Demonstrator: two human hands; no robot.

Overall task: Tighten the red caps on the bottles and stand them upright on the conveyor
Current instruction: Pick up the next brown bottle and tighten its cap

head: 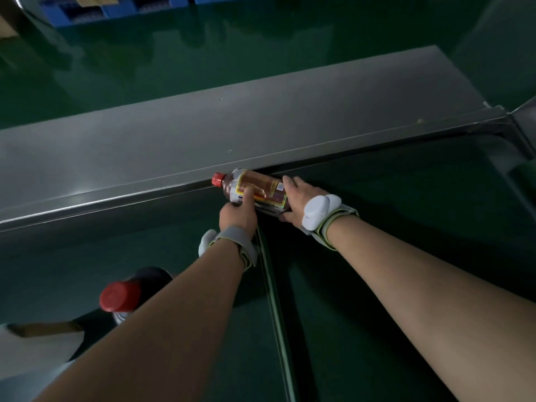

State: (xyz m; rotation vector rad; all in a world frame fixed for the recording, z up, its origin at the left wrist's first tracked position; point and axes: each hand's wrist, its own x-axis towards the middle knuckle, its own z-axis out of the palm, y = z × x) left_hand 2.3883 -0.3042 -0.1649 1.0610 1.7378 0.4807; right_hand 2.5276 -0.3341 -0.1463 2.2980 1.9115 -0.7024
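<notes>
**Both hands on a tilted bottle beside the steel rail**

Head view: a brown bottle [255,189] with a yellow-and-red label lies on its side, tilted, its red cap [218,179] pointing left and touching the near edge of the long steel rail [174,140]. The left hand [238,213] grips the bottle's middle from the near side, thumb pressed across the label. The right hand [295,203] wraps the bottle's base end, fingers curled over the top and closed around it. Both wrists carry grey straps with white pods. Nearer than the rail lies the dark green conveyor belt [377,227]. Well to the near left of the rail, partly hidden by the left forearm, a second bottle [127,291] stands with its red cap up.
</notes>
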